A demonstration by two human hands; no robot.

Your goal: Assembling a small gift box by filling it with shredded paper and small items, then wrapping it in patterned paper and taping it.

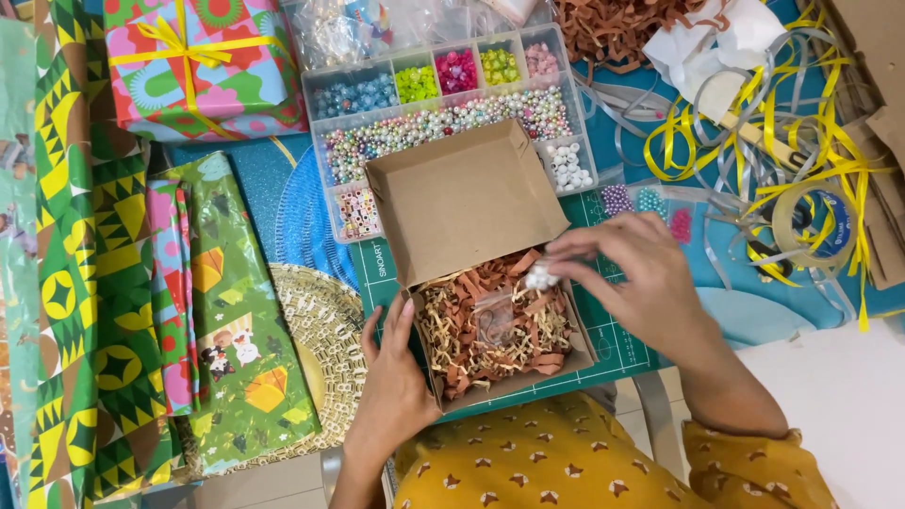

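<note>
While the left hand (391, 382) braces the near-left corner of a small brown cardboard box (476, 264), fingers spread open against its wall, the right hand (636, 283) pinches a small white beaded piece (541, 276) between its fingertips just above the box's right side. Its lid tipped back, the box sits on a green cutting mat (613, 353) on the tabletop and is filled with shredded paper (462, 353) in tan and rust tones; a small clear plastic bag (495, 316) lies on top of the shreds, just left of the white piece. Behind the lid, touching it, stands a clear compartmented organiser (443, 90) of beads in blue, green, pink and mixed pastel colours. A wrapped gift (203, 66) tied with yellow ribbon rests at the far left corner, and folded sheets of green patterned wrapping paper (236, 311) lie to the left of the box. At the far right, loose yellow and silver ribbon (773, 123) tangles around a roll of clear tape (815, 221). Mustard-yellow patterned sleeves (754, 467) fill the lower edge of the head view.
</note>
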